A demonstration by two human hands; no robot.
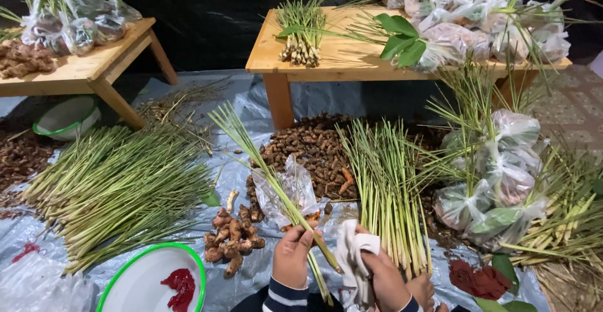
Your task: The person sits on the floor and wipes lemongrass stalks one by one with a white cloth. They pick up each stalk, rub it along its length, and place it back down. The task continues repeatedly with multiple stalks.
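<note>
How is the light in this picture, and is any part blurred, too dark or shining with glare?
In the head view the light is even and soft on the lemongrass pile and the wooden bench; the backdrop behind falls to near black. The clear plastic bags show pale glare. The left hand and right hand look slightly soft at the bottom edge. The bench edges bow a little from the wide lens.
</note>
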